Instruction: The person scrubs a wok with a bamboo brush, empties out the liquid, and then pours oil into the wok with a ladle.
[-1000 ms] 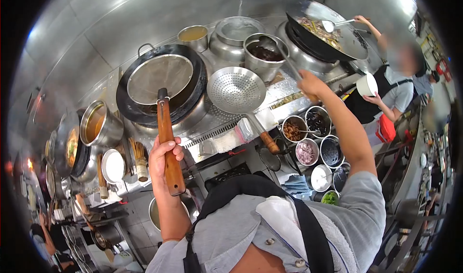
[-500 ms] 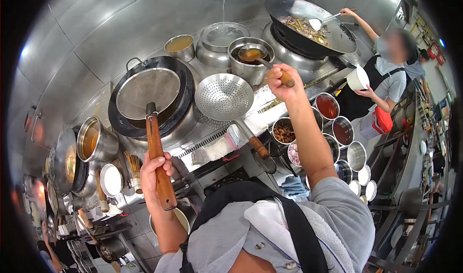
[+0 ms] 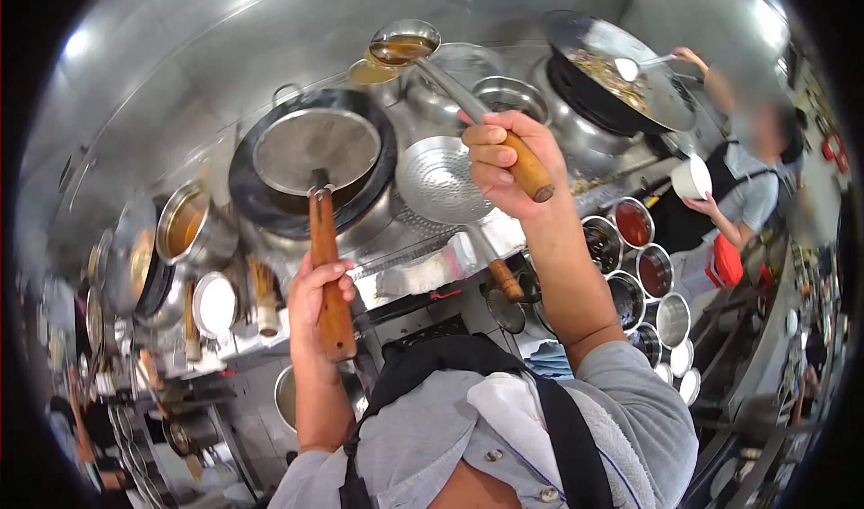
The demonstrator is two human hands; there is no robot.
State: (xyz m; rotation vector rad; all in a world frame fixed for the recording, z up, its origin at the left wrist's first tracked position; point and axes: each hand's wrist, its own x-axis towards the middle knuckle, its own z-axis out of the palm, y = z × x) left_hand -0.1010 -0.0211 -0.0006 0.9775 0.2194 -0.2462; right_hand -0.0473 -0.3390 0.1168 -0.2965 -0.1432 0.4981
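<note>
Two handles [image 3: 529,172] inside curled fingers [image 3: 490,155], strainer [image 3: 317,149] in left hand [image 3: 311,295], ladle [image 3: 405,45] in right hand [image 3: 542,153]

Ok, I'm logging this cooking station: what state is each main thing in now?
Ladle: raised in the right hand, brown liquid in its bowl
Mesh strainer: over the black wok, handle gripped by the left hand
Perforated scoop: empty, held by neither hand
Wok at right: food inside
Metal pot at left: brown liquid inside
White bowl: in the co-worker's hand
</note>
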